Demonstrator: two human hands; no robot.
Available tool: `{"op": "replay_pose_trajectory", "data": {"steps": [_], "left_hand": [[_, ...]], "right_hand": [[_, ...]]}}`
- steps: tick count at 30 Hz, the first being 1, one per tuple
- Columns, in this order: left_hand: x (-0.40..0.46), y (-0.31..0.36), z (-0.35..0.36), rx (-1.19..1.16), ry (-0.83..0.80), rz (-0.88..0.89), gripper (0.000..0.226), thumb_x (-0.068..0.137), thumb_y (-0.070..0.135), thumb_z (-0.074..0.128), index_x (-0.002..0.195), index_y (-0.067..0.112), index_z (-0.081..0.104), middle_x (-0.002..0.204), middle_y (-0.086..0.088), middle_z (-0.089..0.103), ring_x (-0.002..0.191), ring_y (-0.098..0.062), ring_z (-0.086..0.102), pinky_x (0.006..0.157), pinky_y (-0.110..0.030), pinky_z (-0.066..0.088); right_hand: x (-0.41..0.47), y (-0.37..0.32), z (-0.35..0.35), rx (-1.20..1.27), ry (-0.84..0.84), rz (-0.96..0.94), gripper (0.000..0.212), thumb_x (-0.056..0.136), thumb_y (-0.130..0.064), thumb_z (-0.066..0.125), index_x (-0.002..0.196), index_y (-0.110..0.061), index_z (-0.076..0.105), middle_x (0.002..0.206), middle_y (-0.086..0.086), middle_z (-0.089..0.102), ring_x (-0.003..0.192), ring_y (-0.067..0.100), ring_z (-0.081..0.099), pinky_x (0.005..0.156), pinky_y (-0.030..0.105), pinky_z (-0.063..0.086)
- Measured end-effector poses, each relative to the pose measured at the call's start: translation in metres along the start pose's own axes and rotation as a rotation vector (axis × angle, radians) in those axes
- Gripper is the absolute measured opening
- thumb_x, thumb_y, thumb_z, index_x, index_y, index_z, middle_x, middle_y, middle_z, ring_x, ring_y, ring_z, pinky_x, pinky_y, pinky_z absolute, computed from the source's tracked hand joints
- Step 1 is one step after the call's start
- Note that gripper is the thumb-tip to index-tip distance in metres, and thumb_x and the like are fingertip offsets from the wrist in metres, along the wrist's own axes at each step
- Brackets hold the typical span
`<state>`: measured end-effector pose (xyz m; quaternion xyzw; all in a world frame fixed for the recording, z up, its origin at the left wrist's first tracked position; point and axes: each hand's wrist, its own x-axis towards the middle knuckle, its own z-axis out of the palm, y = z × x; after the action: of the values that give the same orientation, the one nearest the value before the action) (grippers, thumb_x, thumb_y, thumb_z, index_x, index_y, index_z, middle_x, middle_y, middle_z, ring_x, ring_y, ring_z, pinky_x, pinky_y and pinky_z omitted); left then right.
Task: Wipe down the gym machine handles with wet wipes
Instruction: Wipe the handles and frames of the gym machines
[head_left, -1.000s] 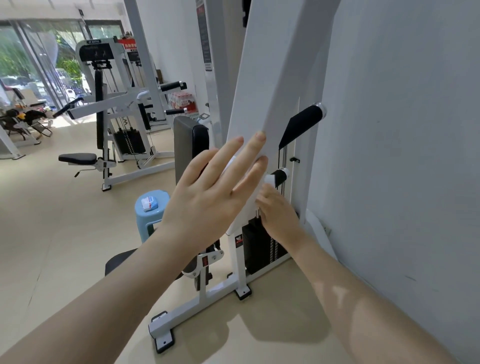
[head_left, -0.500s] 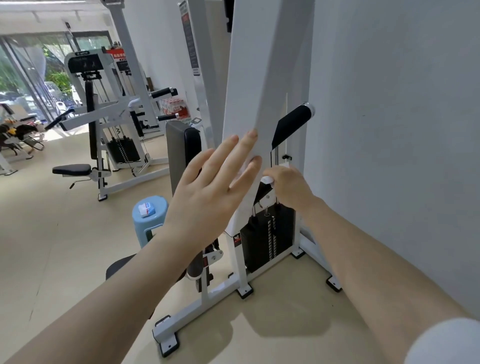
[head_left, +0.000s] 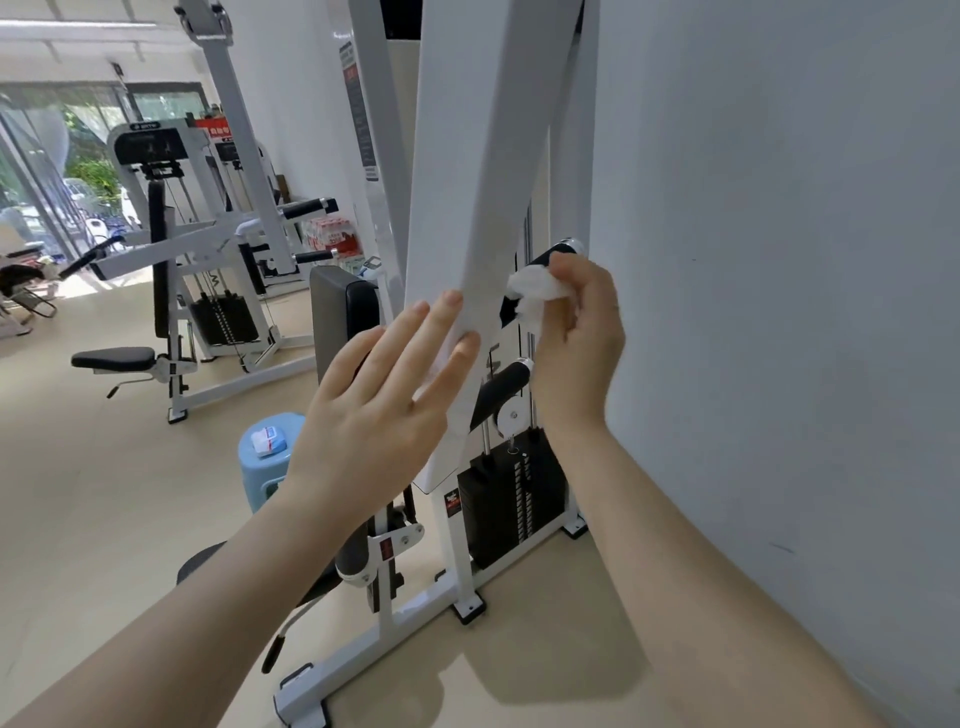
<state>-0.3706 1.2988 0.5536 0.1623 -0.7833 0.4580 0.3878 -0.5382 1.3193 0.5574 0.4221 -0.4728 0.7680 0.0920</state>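
Note:
My right hand (head_left: 579, 332) grips a crumpled white wet wipe (head_left: 535, 293) and presses it around the upper black handle (head_left: 558, 250) of the white gym machine; only the handle's silver-capped tip shows above my fingers. The lower black handle (head_left: 501, 387) sticks out just below, bare. My left hand (head_left: 387, 400) lies flat with fingers spread against the machine's slanted white arm (head_left: 478, 208) and holds nothing. A pack of wet wipes (head_left: 268, 440) rests on a light-blue stool (head_left: 262, 480) to the left.
A grey wall (head_left: 779, 312) stands close on the right. The black weight stack (head_left: 511, 499) and the machine's white base frame (head_left: 384, 639) sit on the beige floor below. The black back pad (head_left: 337, 317) and other white machines (head_left: 176, 249) stand to the left.
My right hand has lifted with the wipe from the lower handle up to the upper handle and closed around it. My left hand stays flat on the white arm.

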Motion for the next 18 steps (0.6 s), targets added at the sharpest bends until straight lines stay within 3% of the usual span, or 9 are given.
{"op": "replay_pose_trajectory", "data": {"steps": [3,6,8,12,14,16,18], "left_hand": [[0.0,0.002,-0.002,-0.016,0.01,-0.018,0.044,0.082,0.011,0.059,0.126,0.009,0.058,0.144,-0.017,0.035,0.129,-0.029,0.039,0.104,-0.04,0.032],[-0.001,0.001,-0.001,-0.044,-0.008,-0.02,0.043,0.086,0.013,0.056,0.128,0.009,0.056,0.146,-0.017,0.033,0.129,-0.03,0.038,0.104,-0.041,0.032],[0.0,0.001,-0.001,-0.056,-0.016,-0.022,0.043,0.087,0.013,0.055,0.129,0.009,0.055,0.146,-0.017,0.033,0.13,-0.031,0.038,0.105,-0.042,0.032],[-0.001,0.002,-0.001,-0.07,-0.036,-0.031,0.04,0.089,0.015,0.051,0.129,0.008,0.055,0.145,-0.018,0.03,0.131,-0.032,0.036,0.106,-0.042,0.029],[-0.001,0.0,-0.001,-0.072,-0.045,-0.029,0.04,0.089,0.015,0.051,0.129,0.008,0.055,0.145,-0.018,0.029,0.131,-0.032,0.035,0.106,-0.042,0.029],[0.0,-0.001,-0.001,-0.066,-0.046,-0.026,0.042,0.088,0.014,0.052,0.129,0.008,0.055,0.145,-0.018,0.03,0.131,-0.032,0.035,0.105,-0.042,0.029],[0.0,-0.003,0.0,-0.053,-0.038,-0.02,0.042,0.086,0.012,0.054,0.128,0.008,0.056,0.145,-0.018,0.032,0.13,-0.031,0.036,0.104,-0.042,0.031]], "right_hand": [[-0.006,0.013,0.019,-0.163,-0.119,-0.117,0.017,0.085,0.003,0.05,0.092,-0.001,0.065,0.097,0.015,0.058,0.088,0.018,0.049,0.079,0.011,0.04],[0.001,0.029,0.012,-0.298,-0.169,-0.305,0.023,0.086,-0.011,0.048,0.094,-0.004,0.069,0.1,0.01,0.064,0.097,0.017,0.052,0.083,0.033,0.05],[0.007,0.037,0.005,-0.387,-0.203,-0.364,0.032,0.085,-0.012,0.043,0.106,-0.005,0.067,0.111,0.01,0.065,0.108,0.023,0.055,0.093,0.041,0.049],[-0.008,0.032,0.001,-0.403,-0.405,-0.448,0.044,0.086,-0.01,0.035,0.125,-0.007,0.056,0.131,0.008,0.056,0.128,0.023,0.043,0.109,0.036,0.033],[0.004,0.04,-0.003,-0.383,-0.4,-0.383,0.048,0.087,-0.012,0.029,0.129,-0.007,0.052,0.136,0.009,0.051,0.131,0.02,0.038,0.11,0.033,0.031],[0.021,0.046,-0.004,-0.352,-0.311,-0.172,0.048,0.088,-0.011,0.028,0.13,-0.006,0.05,0.138,0.01,0.049,0.133,0.022,0.038,0.109,0.029,0.029],[0.021,0.043,0.0,-0.364,-0.303,-0.169,0.042,0.092,-0.012,0.034,0.13,-0.003,0.05,0.138,0.014,0.049,0.133,0.028,0.039,0.109,0.032,0.03]]}}
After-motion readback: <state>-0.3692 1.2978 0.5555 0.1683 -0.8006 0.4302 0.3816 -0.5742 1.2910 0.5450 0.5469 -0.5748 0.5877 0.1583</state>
